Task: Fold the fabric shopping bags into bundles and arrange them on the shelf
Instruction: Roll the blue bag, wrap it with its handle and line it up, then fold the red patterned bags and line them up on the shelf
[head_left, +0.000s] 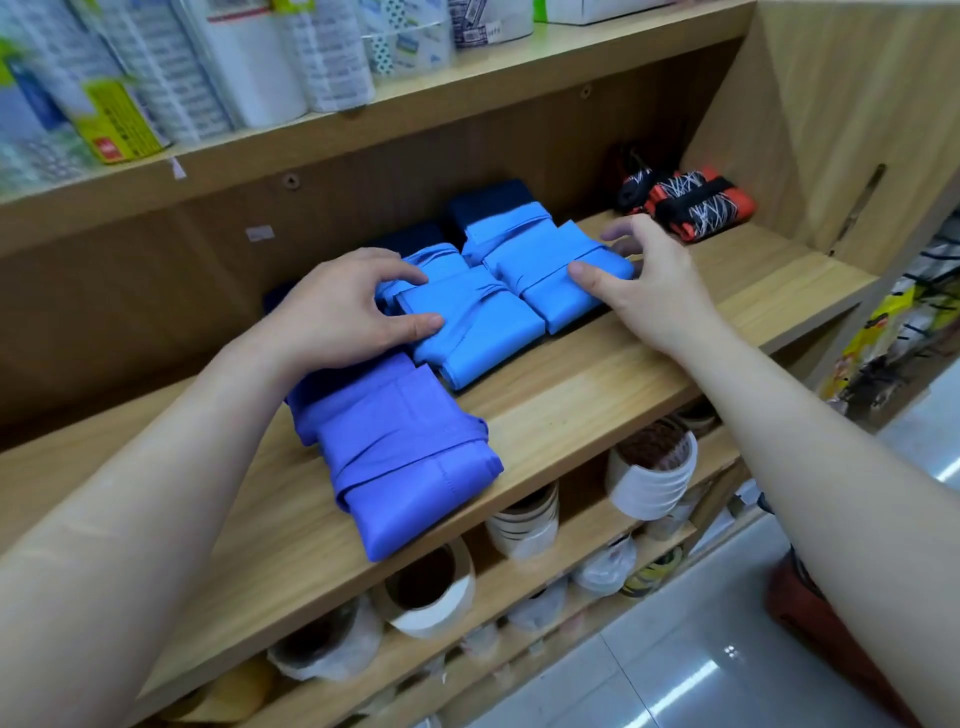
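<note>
Fabric bag bundles lie in a row on the wooden shelf (597, 389), each tied round with its own strap. Nearest the front edge is the purple bundle (410, 457), and no finger touches it; the left forearm passes over its back corner. Just behind it sits the middle blue bundle (478, 332), touching the right blue bundle (556, 291) along 1 side.

The left hand (337, 306) grips the middle blue bundle at its left end: the thumb (421, 326) presses on the top face, while the curled fingers (400, 270) reach over the far edge.

The right hand (654, 291) holds the right blue bundle, its thumb flat on the near top face and its bent fingers hooked round the far right end.

Dark navy bundles (488, 200) lie behind the blue ones. At the back right, well apart, lie orange-and-black bundles (696, 208). Tape rolls (654, 473) fill the shelf below, and wrapped packs (249, 62) stand on the shelf above.
</note>
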